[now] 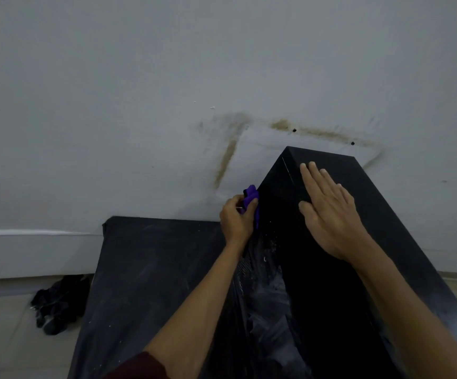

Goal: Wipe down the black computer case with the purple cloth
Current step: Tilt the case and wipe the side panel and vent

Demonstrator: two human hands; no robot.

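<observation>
The black computer case [358,269] stands upright in front of me, its top running away toward the wall. My right hand [331,212] lies flat on the case's top with straight fingers. My left hand [235,217] grips the bunched purple cloth [250,196] and holds it against the case's left side near the far upper edge. Pale dusty smears show on that left side lower down, below my left wrist.
A flat black dusty panel [150,283] lies on the floor left of the case. A crumpled dark cloth [57,305] sits on the tiled floor at the left. Behind the case rises a grey wall [167,77] with brown stains and a white skirting.
</observation>
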